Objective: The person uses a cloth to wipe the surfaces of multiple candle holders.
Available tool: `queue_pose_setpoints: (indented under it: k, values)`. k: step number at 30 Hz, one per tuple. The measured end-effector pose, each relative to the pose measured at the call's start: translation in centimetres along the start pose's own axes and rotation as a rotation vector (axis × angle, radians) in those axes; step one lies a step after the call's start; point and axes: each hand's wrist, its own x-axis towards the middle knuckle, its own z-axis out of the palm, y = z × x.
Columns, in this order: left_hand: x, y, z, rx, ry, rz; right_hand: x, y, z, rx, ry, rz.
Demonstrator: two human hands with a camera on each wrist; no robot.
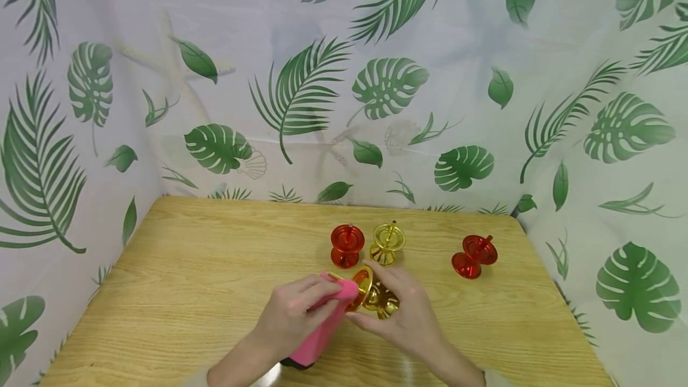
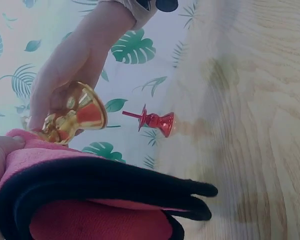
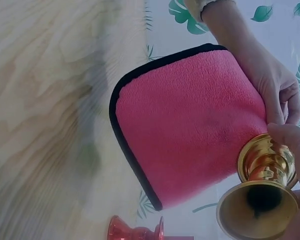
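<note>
My right hand (image 1: pixel 411 315) grips a shiny gold candle holder (image 1: pixel 388 301), tilted so its dished top faces left. Its hollow base (image 3: pixel 257 212) shows in the right wrist view. My left hand (image 1: pixel 290 312) pinches a pink cloth (image 3: pixel 190 115) with black edging, folded in layers and hanging down below the fingers. Part of the cloth is up against the holder's dish and its spike. Both hands are close together over the front middle of the table, and the cloth hides some of the left fingertips.
Behind the hands, a red candle holder (image 1: pixel 346 246) and a second gold one (image 1: pixel 387 245) stand side by side. Another red holder (image 1: pixel 474 255) is farther right on the wooden table (image 1: pixel 215 249). A leaf-printed white sheet (image 1: pixel 317 178) hangs along the back and sides.
</note>
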Motion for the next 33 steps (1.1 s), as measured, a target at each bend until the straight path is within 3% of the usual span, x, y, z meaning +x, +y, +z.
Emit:
queue_pose_setpoints:
  k: [10, 18, 24, 33]
  values:
    - [0.0, -0.2, -0.1, 0.012, 0.047, -0.012, 0.0, 0.9, -1.0, 0.285, -0.19, -0.025]
    - [0.0, -0.2, -0.1, -0.031, 0.019, -0.06, -0.6, 0.7, -0.9, 0.272, -0.188, -0.036]
    - [-0.1, -0.5, -0.2, -0.035, 0.028, -0.055, -0.6, 0.4, -0.7, 0.295, -0.152, 0.135]
    - [-0.2, -1.3, -0.9, -0.041, 0.122, -0.015, -0.3, 1.0, -0.5, 0.536, -0.073, 0.403]
